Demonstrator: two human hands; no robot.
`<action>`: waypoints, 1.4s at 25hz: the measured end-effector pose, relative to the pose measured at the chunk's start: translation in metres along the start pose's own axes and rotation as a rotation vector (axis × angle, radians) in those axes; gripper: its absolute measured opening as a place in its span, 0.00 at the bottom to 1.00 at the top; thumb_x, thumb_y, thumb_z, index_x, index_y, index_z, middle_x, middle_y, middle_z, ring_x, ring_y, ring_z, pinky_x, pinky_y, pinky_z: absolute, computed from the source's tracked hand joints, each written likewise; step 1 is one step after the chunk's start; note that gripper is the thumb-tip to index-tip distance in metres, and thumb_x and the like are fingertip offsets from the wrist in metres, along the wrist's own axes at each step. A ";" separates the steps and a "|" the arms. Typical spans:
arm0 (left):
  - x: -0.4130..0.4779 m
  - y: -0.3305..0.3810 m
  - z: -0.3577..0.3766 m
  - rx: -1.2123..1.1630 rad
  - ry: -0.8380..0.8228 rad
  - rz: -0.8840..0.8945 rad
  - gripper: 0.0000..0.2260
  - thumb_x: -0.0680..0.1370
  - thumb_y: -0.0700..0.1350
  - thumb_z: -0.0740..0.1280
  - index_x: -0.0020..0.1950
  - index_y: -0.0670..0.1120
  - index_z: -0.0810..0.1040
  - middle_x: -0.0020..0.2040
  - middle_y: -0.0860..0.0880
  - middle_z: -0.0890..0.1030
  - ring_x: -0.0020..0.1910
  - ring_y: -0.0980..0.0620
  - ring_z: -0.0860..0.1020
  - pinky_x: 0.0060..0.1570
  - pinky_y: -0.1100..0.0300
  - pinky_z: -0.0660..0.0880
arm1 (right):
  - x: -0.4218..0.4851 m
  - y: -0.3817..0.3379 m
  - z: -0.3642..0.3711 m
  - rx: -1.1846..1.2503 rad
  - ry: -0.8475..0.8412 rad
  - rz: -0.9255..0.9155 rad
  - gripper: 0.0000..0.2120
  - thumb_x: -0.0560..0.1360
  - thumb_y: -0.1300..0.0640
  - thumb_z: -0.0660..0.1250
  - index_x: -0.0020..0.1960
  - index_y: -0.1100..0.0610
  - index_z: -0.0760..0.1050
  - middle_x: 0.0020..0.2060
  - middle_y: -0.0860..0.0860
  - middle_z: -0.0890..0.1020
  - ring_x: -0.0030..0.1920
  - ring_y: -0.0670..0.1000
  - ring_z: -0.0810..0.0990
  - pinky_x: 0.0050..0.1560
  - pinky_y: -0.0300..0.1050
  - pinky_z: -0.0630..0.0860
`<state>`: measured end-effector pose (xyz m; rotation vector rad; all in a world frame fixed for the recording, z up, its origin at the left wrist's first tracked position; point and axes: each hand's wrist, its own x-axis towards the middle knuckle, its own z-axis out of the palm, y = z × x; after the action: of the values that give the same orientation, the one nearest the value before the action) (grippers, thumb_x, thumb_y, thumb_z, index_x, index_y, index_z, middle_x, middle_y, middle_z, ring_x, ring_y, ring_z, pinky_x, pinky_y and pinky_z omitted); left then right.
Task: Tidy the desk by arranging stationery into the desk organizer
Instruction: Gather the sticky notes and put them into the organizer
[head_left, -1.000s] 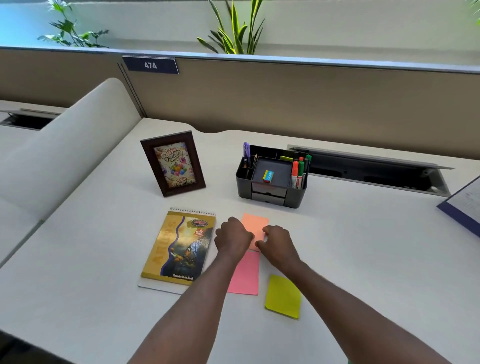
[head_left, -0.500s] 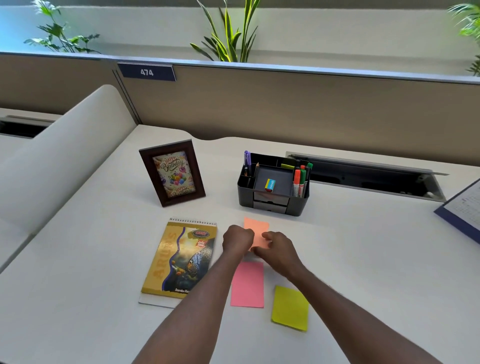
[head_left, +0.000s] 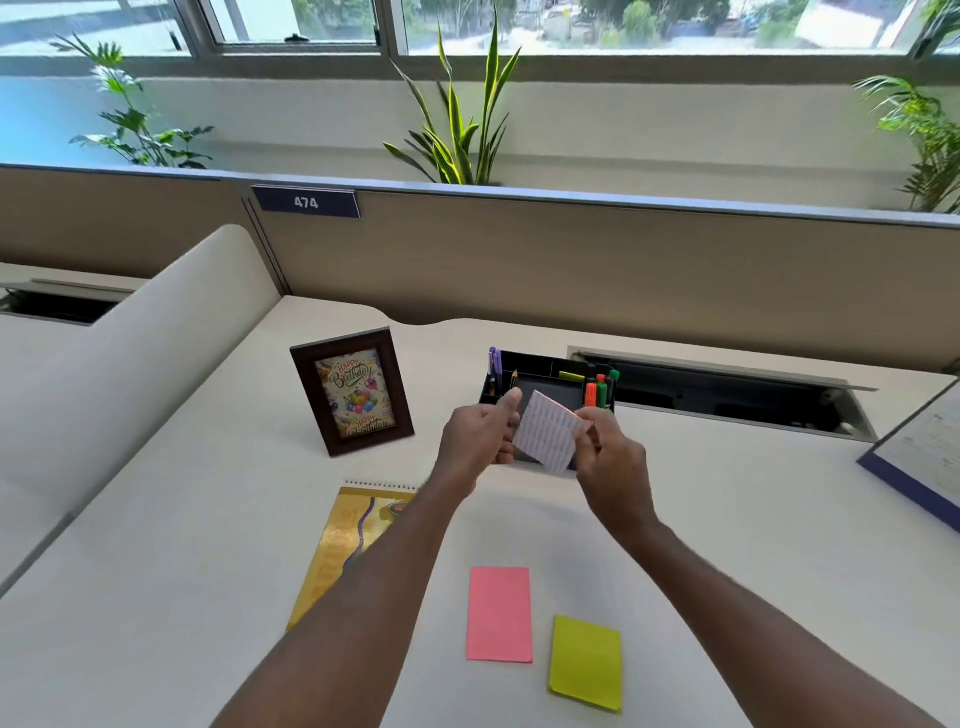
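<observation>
Both hands are raised above the surface (head_left: 753, 545), holding one sticky-note pad (head_left: 548, 439) between them. The left hand (head_left: 480, 436) grips the pad's left edge, thumb up by the top corner. The right hand (head_left: 608, 457) pinches its right edge, where a thin orange rim shows. The pad is tilted, its pale printed back towards the camera, and it hangs just in front of the black desk organizer (head_left: 540, 364), hiding part of it.

In the organizer, purple pens (head_left: 494, 364) and a pencil (head_left: 514, 379) stand at the left, and orange and green markers (head_left: 597, 392) stand at the right. A yellow highlighter (head_left: 571, 375) lies at the back.

Nearer the person, a pink pad (head_left: 500, 614) and a yellow-green pad (head_left: 586, 662) lie flat on the surface, just beside each other. A spiral notebook (head_left: 353, 540) with a gold cover lies left of them, partly under the left forearm. A framed birthday card (head_left: 352, 392) stands propped left of the organizer. A blue clipboard (head_left: 924, 457) lies at the far right edge.
</observation>
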<state>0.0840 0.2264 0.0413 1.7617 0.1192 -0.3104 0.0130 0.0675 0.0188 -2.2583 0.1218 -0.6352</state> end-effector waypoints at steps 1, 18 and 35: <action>0.002 0.008 0.000 0.067 0.020 0.118 0.23 0.75 0.61 0.67 0.47 0.39 0.82 0.33 0.51 0.79 0.32 0.53 0.76 0.37 0.54 0.79 | 0.012 -0.004 -0.004 0.005 0.018 -0.002 0.05 0.81 0.57 0.59 0.53 0.55 0.72 0.41 0.52 0.80 0.39 0.52 0.80 0.30 0.48 0.80; 0.143 0.081 0.006 0.690 0.112 0.633 0.12 0.76 0.43 0.65 0.58 0.51 0.80 0.44 0.48 0.85 0.45 0.47 0.81 0.48 0.55 0.77 | 0.184 0.009 0.035 -0.075 -0.001 -0.033 0.07 0.76 0.61 0.64 0.48 0.57 0.80 0.41 0.52 0.83 0.41 0.49 0.80 0.45 0.43 0.78; 0.184 0.041 0.019 1.124 0.010 0.373 0.10 0.73 0.45 0.66 0.50 0.51 0.84 0.44 0.48 0.83 0.49 0.45 0.80 0.43 0.57 0.71 | 0.191 0.041 0.070 -0.621 -0.430 0.089 0.10 0.71 0.56 0.65 0.48 0.52 0.83 0.49 0.55 0.83 0.50 0.61 0.80 0.47 0.50 0.78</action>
<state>0.2680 0.1826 0.0264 2.8319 -0.4656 -0.0764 0.2171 0.0322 0.0266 -2.9107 0.2274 -0.0418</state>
